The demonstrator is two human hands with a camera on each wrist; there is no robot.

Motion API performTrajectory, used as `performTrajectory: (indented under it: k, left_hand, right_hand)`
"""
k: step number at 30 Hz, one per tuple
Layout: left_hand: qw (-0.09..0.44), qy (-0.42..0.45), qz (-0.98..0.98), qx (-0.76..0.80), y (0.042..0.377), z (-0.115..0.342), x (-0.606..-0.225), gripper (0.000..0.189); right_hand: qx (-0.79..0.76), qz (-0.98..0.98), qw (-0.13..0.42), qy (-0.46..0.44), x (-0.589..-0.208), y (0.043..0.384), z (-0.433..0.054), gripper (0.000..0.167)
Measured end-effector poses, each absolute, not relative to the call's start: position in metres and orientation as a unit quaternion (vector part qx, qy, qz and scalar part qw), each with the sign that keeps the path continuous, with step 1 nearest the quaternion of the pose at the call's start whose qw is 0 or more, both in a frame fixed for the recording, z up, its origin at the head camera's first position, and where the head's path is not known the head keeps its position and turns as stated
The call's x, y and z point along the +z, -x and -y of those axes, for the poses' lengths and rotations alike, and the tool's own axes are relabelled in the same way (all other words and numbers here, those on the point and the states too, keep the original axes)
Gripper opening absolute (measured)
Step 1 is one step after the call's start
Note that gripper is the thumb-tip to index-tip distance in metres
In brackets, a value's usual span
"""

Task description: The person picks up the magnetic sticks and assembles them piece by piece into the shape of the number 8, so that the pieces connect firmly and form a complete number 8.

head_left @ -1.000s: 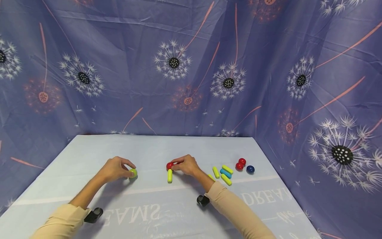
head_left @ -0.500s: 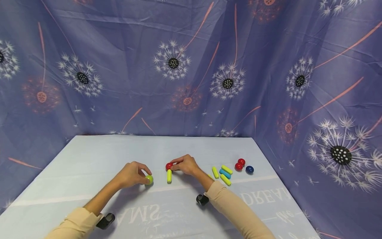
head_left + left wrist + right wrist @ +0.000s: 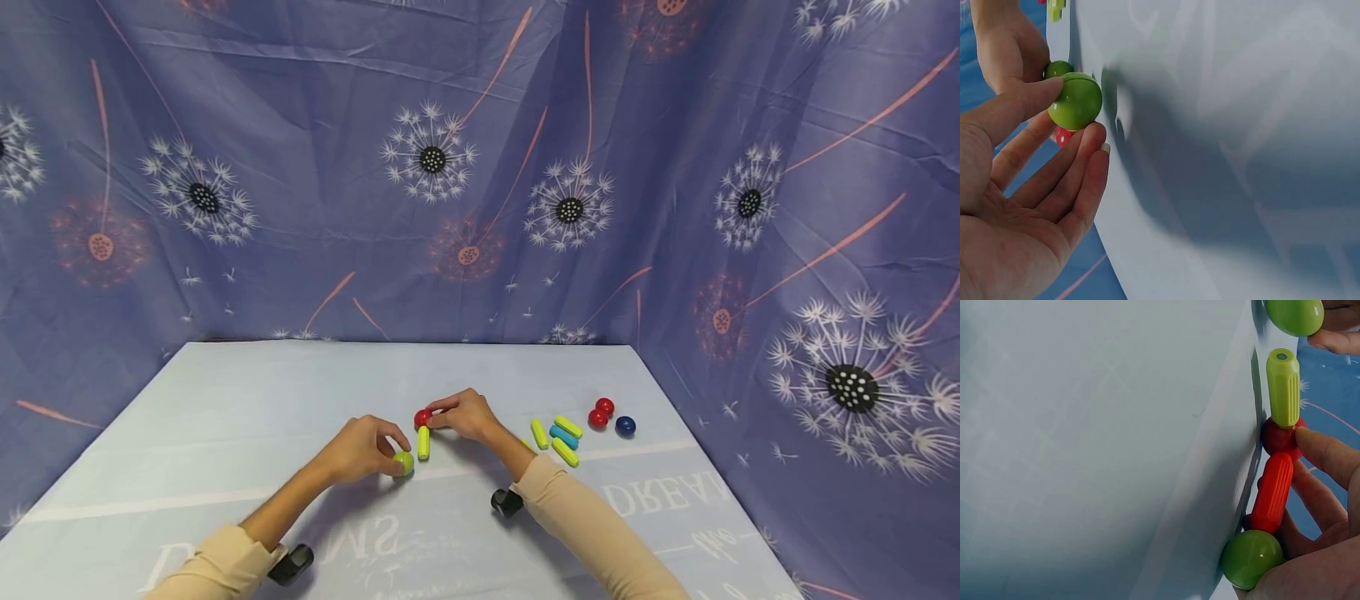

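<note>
My left hand [image 3: 363,450] pinches a glossy green ball [image 3: 1077,103] between thumb and fingertips, low over the table. Just right of it, my right hand [image 3: 463,415] grips a small chain of toy balls and rods. In the right wrist view a fingertip presses the chain's red ball [image 3: 1280,436]. From this ball a yellow-green rod [image 3: 1284,387] points towards the left hand's ball. On the other side a red rod [image 3: 1272,494] leads to a second green ball [image 3: 1251,557] by the thumb. From the head, the right hand hides that red rod and green ball.
On the table's right lie several loose yellow-green rods [image 3: 566,452] around a blue rod [image 3: 564,437]. Beyond them are two red balls [image 3: 597,419] and a dark blue ball [image 3: 626,427]. A patterned curtain [image 3: 315,183] rises behind the pale table [image 3: 247,400].
My left hand has carried its green ball rightwards and slightly nearer, from well left of the chain to close beside the yellow-green rod. The right hand has stayed in place on the chain.
</note>
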State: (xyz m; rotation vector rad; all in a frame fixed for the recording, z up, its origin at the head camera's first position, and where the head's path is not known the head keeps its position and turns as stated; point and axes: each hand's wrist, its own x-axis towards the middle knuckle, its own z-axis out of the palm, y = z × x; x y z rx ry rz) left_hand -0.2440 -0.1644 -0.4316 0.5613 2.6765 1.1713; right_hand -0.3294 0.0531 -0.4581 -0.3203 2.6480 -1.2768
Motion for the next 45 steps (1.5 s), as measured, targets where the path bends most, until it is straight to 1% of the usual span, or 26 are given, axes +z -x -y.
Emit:
performTrajectory:
  k: [18,25,29,45]
  left_hand:
    - [0.088,-0.211,-0.873,0.431,0.243,0.148,-0.442,0.025]
    - [0.089,-0.200,-0.865,0.452,0.242,0.142,-0.443,0.027]
    - [0.080,-0.192,-0.870,0.448,0.242,0.140,-0.446,0.026]
    - [0.069,-0.182,-0.873,0.448,0.242,0.135,-0.447,0.025]
  right_hand:
    - [-0.402,-0.904,0.079,0.121,-0.455,0.331,-0.053,0.025]
    - [-0.417,-0.898,0.089,0.111,-0.457,0.330,-0.054,0.024]
    - [-0.425,-0.894,0.097,0.104,-0.457,0.331,-0.054,0.023]
    - [-0.419,-0.895,0.093,0.121,-0.457,0.331,-0.055,0.024]
